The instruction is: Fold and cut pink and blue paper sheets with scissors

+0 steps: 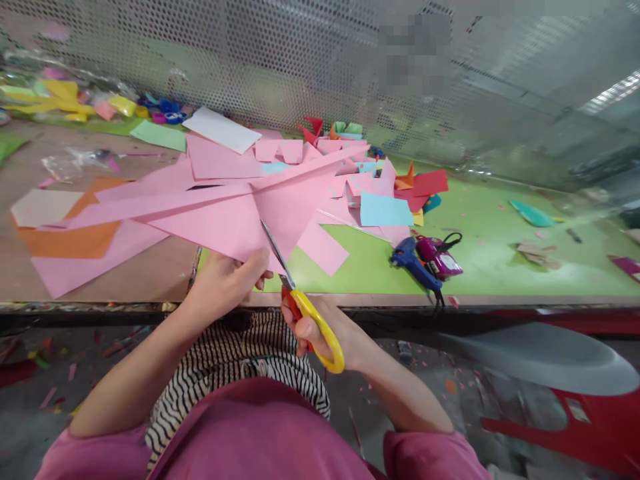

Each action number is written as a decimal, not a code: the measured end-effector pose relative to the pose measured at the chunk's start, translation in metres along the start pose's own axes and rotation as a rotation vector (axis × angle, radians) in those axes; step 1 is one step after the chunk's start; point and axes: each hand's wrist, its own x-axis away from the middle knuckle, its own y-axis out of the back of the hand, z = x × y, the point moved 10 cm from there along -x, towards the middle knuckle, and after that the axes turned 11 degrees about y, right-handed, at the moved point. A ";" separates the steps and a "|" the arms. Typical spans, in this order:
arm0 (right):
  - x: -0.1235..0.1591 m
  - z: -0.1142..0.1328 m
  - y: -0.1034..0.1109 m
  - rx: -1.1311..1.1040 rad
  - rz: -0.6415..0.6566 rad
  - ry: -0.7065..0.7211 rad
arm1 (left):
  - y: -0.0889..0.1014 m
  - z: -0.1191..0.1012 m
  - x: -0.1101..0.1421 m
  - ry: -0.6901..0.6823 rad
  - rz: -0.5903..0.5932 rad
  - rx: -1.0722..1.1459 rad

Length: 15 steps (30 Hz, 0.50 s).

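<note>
My left hand (235, 279) pinches the near edge of a large pink paper sheet (210, 223), thumb on top and fingers beneath. In my right hand (320, 327) is a pair of scissors (313, 313) with one yellow and one red handle. The blades point away from me and lie across the pink sheet, just right of my left thumb. A slit or fold line runs up from the blade tips, but I cannot tell which. Beyond the sheet, a long folded pink strip (320, 163) stretches across the pile.
Behind lie pink, red and light blue paper pieces (385, 209) and a white card (221, 130). A blue glue gun (415, 263) rests beside a purple device (440, 257) near the table's front edge. A perforated metal panel (300, 60) rises at the back.
</note>
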 end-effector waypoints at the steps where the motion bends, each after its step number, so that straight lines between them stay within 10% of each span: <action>1: 0.001 -0.001 0.000 0.000 0.003 -0.010 | 0.000 0.001 0.000 0.006 0.005 0.008; 15: -0.006 -0.004 -0.001 -0.003 0.060 -0.012 | -0.005 0.004 0.005 0.030 0.031 0.040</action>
